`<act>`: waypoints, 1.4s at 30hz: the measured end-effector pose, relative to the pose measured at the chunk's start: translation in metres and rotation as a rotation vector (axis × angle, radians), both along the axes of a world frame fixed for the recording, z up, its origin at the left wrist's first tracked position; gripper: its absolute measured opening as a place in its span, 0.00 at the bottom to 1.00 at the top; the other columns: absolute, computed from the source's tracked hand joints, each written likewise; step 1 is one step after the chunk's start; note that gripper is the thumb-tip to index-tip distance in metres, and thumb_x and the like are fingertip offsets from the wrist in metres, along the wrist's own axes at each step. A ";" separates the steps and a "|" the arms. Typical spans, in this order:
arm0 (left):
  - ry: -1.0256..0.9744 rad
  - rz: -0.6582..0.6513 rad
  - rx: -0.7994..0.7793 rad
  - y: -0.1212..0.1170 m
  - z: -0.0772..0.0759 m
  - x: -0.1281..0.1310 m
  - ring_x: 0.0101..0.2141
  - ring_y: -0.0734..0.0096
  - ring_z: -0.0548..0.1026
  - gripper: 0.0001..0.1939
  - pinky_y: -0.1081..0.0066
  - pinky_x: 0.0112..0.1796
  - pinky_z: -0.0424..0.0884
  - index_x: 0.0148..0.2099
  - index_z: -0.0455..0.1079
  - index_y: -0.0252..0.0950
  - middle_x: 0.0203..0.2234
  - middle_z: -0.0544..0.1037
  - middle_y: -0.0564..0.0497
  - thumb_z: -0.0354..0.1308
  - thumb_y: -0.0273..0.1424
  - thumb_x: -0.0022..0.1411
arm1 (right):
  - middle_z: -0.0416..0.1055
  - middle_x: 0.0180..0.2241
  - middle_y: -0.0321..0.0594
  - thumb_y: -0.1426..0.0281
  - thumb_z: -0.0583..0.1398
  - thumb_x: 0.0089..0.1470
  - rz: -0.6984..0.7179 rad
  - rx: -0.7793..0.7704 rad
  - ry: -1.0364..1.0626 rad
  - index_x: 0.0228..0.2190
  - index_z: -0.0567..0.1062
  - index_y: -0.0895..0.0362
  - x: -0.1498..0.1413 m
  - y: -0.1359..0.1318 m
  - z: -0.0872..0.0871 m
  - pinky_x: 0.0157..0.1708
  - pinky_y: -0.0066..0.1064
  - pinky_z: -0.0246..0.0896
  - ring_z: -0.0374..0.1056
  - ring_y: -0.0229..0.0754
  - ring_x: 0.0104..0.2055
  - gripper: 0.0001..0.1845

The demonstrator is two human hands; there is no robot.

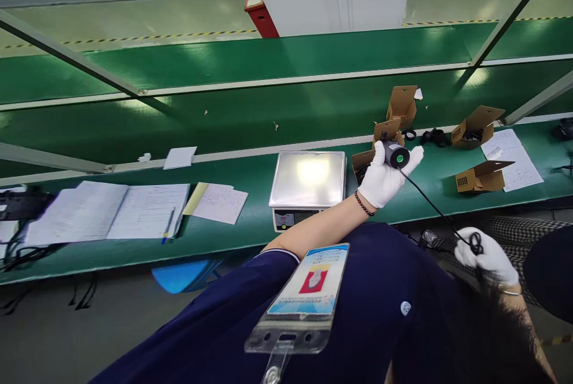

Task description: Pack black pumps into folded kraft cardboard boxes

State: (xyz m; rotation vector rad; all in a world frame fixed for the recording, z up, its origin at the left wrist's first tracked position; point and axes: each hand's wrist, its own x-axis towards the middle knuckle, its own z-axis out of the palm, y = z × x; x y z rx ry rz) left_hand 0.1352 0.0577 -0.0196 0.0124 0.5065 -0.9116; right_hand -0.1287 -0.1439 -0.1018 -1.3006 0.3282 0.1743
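My left hand (pixel 384 186), in a white glove, is closed around a black cylindrical device (pixel 396 155) with a round green sticker on its end. A thin black cable (pixel 427 199) runs from the device down to my right hand (pixel 487 258). That hand, gloved in white too, is closed on the cable, and a small looped bundle of it shows at the fingers. Beside the left hand stand open cardboard boxes (pixel 388 128), one with dark contents. A flat weighing scale (pixel 308 180) with a bare metal plate sits left of that hand.
More open boxes (pixel 481 178) and black ring-shaped parts (pixel 436 137) lie on the green bench (pixel 430 193) at right, near a written sheet (pixel 514 160). An open notebook (pixel 147 211) with a pen and loose papers (pixel 219 202) lie at left. Metal frame bars (pixel 286 82) cross behind.
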 end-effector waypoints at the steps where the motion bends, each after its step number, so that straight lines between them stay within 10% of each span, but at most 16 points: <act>1: 0.002 0.005 0.007 -0.001 -0.001 0.000 0.54 0.52 0.76 0.31 0.56 0.43 0.81 0.66 0.61 0.32 0.51 0.75 0.35 0.46 0.48 0.72 | 0.63 0.15 0.29 0.51 0.72 0.42 -0.006 0.015 -0.040 0.44 0.74 0.53 -0.003 -0.002 0.010 0.21 0.32 0.56 0.58 0.39 0.18 0.32; 9: 0.086 -0.045 -0.031 -0.002 -0.001 -0.009 0.56 0.50 0.74 0.37 0.58 0.43 0.81 0.70 0.54 0.28 0.53 0.73 0.31 0.46 0.49 0.70 | 0.71 0.17 0.42 0.43 0.73 0.32 -0.025 -0.367 -0.028 0.26 0.78 0.54 -0.005 -0.008 0.060 0.14 0.33 0.60 0.66 0.44 0.16 0.29; 14: 0.099 -0.070 -0.062 0.000 0.001 -0.012 0.53 0.51 0.76 0.38 0.59 0.43 0.81 0.70 0.52 0.28 0.50 0.74 0.32 0.47 0.49 0.69 | 0.72 0.18 0.38 0.47 0.71 0.41 -0.034 -0.346 -0.072 0.36 0.80 0.52 -0.002 0.004 0.074 0.15 0.34 0.64 0.67 0.44 0.16 0.26; 19: 0.060 -0.164 -0.074 -0.001 0.009 -0.025 0.50 0.52 0.78 0.36 0.57 0.45 0.79 0.67 0.56 0.29 0.48 0.76 0.34 0.44 0.51 0.70 | 0.81 0.41 0.44 0.59 0.71 0.47 -0.129 -0.971 -0.225 0.35 0.79 0.51 0.048 0.054 0.102 0.41 0.41 0.77 0.78 0.49 0.39 0.15; 25: -0.084 -0.377 -0.061 0.001 0.018 -0.038 0.55 0.49 0.74 0.31 0.53 0.51 0.73 0.56 0.67 0.33 0.49 0.77 0.37 0.46 0.55 0.68 | 0.69 0.60 0.40 0.65 0.60 0.59 0.105 -1.387 -0.440 0.33 0.78 0.51 0.103 0.093 0.110 0.35 0.37 0.75 0.78 0.48 0.41 0.06; 30: -0.152 -0.215 -0.004 0.014 0.027 -0.025 0.48 0.53 0.78 0.20 0.53 0.49 0.74 0.42 0.70 0.39 0.42 0.79 0.42 0.49 0.49 0.70 | 0.77 0.52 0.41 0.67 0.63 0.57 0.086 -1.259 -0.670 0.34 0.75 0.50 0.109 0.091 0.115 0.34 0.37 0.76 0.79 0.46 0.37 0.02; 37: -0.261 0.138 -0.159 0.054 0.083 0.001 0.32 0.68 0.77 0.22 0.72 0.27 0.72 0.41 0.71 0.34 0.35 0.77 0.45 0.51 0.50 0.69 | 0.80 0.42 0.49 0.44 0.53 0.60 -0.441 -0.494 -1.007 0.36 0.79 0.49 0.144 0.066 0.154 0.15 0.36 0.61 0.67 0.41 0.19 0.25; 39: -0.280 0.254 -0.120 0.065 0.092 0.007 0.34 0.69 0.77 0.20 0.73 0.27 0.73 0.41 0.72 0.34 0.36 0.77 0.45 0.50 0.46 0.71 | 0.80 0.32 0.48 0.43 0.49 0.62 -0.290 -0.436 -0.981 0.28 0.79 0.51 0.163 0.061 0.152 0.20 0.38 0.66 0.71 0.46 0.23 0.32; 42: -0.258 0.389 -0.031 0.074 0.090 0.014 0.39 0.65 0.79 0.17 0.71 0.34 0.77 0.41 0.72 0.34 0.36 0.78 0.45 0.48 0.39 0.73 | 0.79 0.26 0.44 0.49 0.48 0.66 0.386 -0.527 -0.834 0.23 0.78 0.53 0.191 0.061 0.132 0.33 0.40 0.73 0.76 0.48 0.31 0.31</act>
